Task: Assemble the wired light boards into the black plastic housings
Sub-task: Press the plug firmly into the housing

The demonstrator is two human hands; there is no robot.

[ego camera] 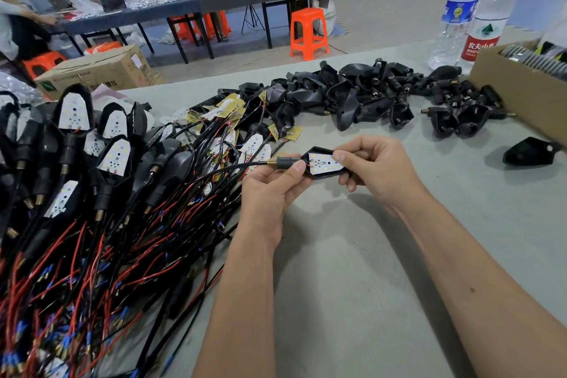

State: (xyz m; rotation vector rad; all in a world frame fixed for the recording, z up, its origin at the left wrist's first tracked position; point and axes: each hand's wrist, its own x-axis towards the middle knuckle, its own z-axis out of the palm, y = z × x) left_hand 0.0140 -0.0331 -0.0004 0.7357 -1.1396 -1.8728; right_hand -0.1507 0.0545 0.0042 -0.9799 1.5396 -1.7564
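Note:
A black plastic housing is held above the grey table between both hands, with a white light board lying in its open face. My left hand pinches the housing's neck by the brass-tipped stem, where a black cable runs off to the left. My right hand grips the wide end, thumb pressing on the board's edge. A heap of empty black housings lies behind. Loose wired boards lie left of centre.
Assembled lights with red and black wires cover the table's left side. One lone housing lies at the right. A cardboard box and two water bottles stand at the far right. Other people work at a table behind.

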